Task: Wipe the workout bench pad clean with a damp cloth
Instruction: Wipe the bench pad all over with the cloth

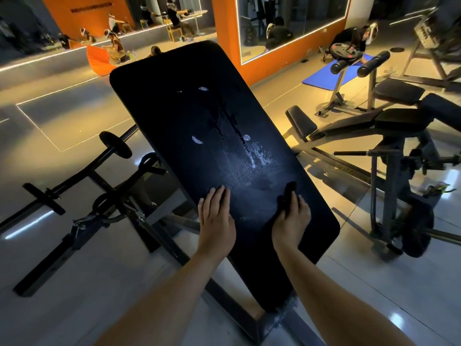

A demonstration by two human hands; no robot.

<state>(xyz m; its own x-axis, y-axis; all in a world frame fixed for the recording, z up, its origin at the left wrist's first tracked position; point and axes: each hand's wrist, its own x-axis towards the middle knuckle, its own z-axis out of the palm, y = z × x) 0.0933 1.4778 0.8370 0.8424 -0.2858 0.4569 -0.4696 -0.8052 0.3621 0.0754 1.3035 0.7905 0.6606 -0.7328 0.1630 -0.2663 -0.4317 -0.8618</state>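
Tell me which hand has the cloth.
The right hand, its fingers curled round the dark cloth on the bench pad; the left hand lies flat on the pad, holding nothing.

Bench pad [199, 126] black, pebbled, wet sheen; floor [74, 245] glossy.

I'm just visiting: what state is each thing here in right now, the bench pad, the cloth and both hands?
bench pad: tilted up, wet streaks and droplets down its middle.
cloth: dark, bunched, pressed onto the pad's near part.
left hand: flat, fingers straight, resting on the pad's left edge.
right hand: on the pad, holding the cloth.
blue mat: lying flat on the floor behind.
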